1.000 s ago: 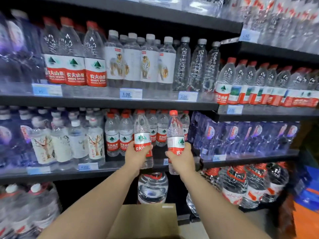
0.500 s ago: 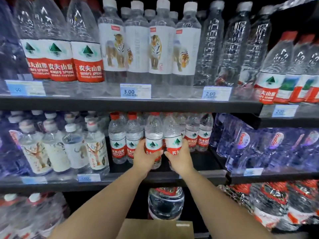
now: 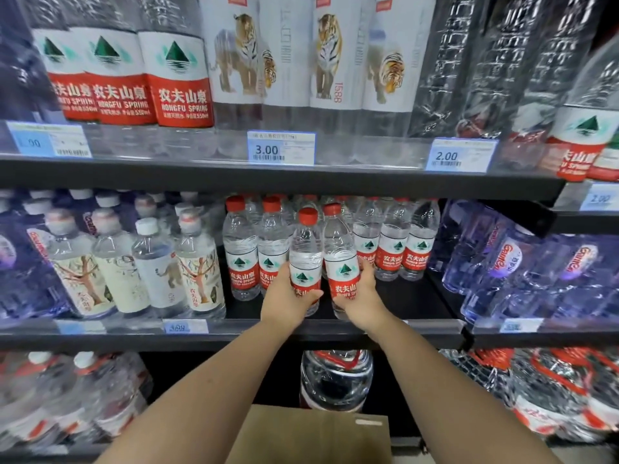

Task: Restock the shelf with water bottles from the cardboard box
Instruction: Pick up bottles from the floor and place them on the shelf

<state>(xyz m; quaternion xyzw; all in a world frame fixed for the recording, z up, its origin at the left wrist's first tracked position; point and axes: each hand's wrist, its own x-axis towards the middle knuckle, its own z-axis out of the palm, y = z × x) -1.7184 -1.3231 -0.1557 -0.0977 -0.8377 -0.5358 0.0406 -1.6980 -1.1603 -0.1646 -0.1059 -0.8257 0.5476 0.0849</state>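
Reaching up from the bottom edge, two bare forearms pass over the brown cardboard box (image 3: 318, 437), which sits low and centred, just in front of a large clear jug (image 3: 336, 380) on the lowest level. Each arm ends at the front of the middle shelf (image 3: 418, 334). The left hand (image 3: 288, 296) is curled round the lower half of a red-capped water bottle (image 3: 305, 249), thumb across the red label. The right hand (image 3: 363, 293) wraps a second red-capped bottle (image 3: 340, 252) the same way, fingers round its far side. Both bottles stand upright, side by side and almost touching, their bases at the front of the shelf deck; whether they rest on it cannot be told. Just behind them stands a block of matching red-capped bottles (image 3: 392, 249), two more at the left and rows at the right and rear. To the left are white-capped bottles with tree drawings (image 3: 197, 262); to the right, bluish-purple bottles (image 3: 502, 259) on a neighbouring unit. Above, the upper shelf (image 3: 234, 177) carries price tags reading 3.00 (image 3: 280, 147) and 2.00 (image 3: 460, 155), with red-labelled bottles (image 3: 177, 78) at the left, tiger-printed bottles (image 3: 328, 61) in the middle and clear embossed ones (image 3: 469, 61) at the right.
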